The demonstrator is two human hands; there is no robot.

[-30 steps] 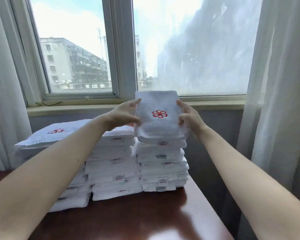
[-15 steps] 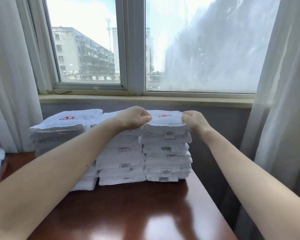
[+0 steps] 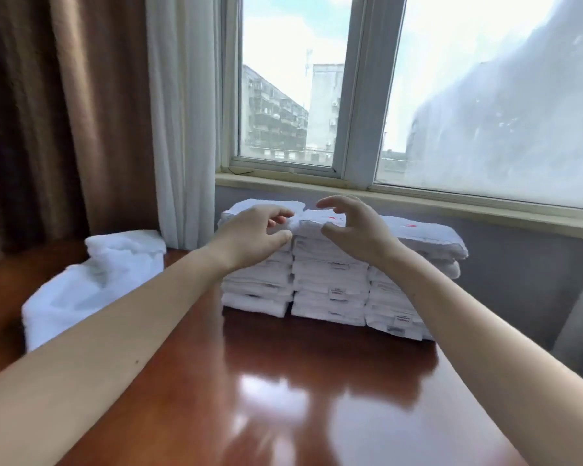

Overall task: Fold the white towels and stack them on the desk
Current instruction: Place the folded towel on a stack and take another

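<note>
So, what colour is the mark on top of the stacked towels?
Red mark on white towels; head view.

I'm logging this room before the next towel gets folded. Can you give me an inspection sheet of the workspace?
Surface: glossy brown desk, window glare on it.
Job's things: three stacks of folded white towels side by side below the sill; loose towel heap to their left.
Clutter: nothing seen.
Grippers: left hand and right hand hover at the stack tops, fingers loosely curved, holding nothing.
Cables: thin dark wire at the window frame's lower corner.
Surroundings: window, white curtain, brown drape.
</note>
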